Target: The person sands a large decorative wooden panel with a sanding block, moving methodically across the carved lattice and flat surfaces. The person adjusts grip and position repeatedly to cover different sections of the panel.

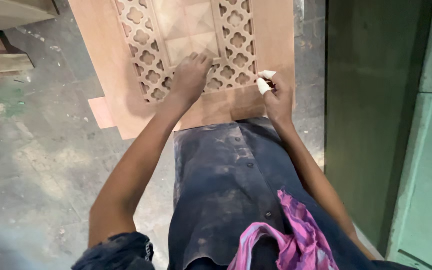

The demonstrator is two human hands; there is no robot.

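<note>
At 12 o'clock from the person, a carved wooden door panel lies flat on the floor, with a band of cut-out lattice framing raised diamond-faceted squares. The left hand rests palm-down on the lattice at the bottom edge of the centre squares, fingers bent and pressing on the wood, gripping nothing separate. The right hand, at 1 o'clock near the panel's lower right corner, has white tape-like wraps on two fingertips, fingers pinched together; cannot tell if they hold something small. Dusty dark shirt and pink cloth at 6 o'clock. Grey concrete floor at 9 o'clock, timber pieces at 10 o'clock, green wall at 3 o'clock.
</note>
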